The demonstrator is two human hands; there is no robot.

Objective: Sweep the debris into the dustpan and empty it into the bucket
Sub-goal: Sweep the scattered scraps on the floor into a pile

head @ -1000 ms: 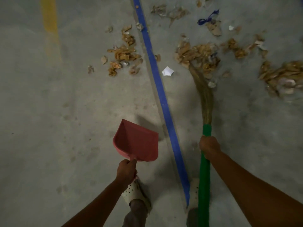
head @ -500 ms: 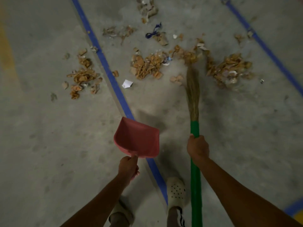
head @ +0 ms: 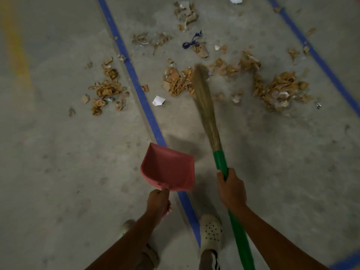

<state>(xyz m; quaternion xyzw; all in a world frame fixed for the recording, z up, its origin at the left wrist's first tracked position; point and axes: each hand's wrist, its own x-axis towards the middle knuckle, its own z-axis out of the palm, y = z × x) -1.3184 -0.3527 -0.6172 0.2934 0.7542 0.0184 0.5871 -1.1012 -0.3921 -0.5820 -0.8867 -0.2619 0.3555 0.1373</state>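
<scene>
We see the left hand [head: 157, 201] with its fingers curled tight round the short handle of a red plastic dustpan [head: 169, 168]. It holds the pan low in front of the person, open mouth pointing away, above a blue tape line [head: 136, 82] that runs slantwise across the grey concrete floor [head: 58, 172].

The right hand [head: 231, 191] has its fingers wrapped fully round the green handle of a straw-bristled broom [head: 204, 102], gripping just below where the bristles begin. The broom leans forward and a little left. Its blurred tips meet the right edge of the middle heap of brown torn scraps [head: 178, 82].

A second heap of brown scraps [head: 106, 90] lies left of the tape line, and a larger heap of brown scraps [head: 280, 90] lies well to the right of the broom. Thinner bits are strewn between and beyond them.

A crumpled white paper scrap [head: 158, 100] sits just right of the tape line, near the middle heap. A knotted blue string [head: 191, 41] lies farther off among the litter.

All the debris is on the floor, well ahead of the dustpan. A pale perforated clog [head: 211, 232] stands between the tape line and the broom handle.
</scene>
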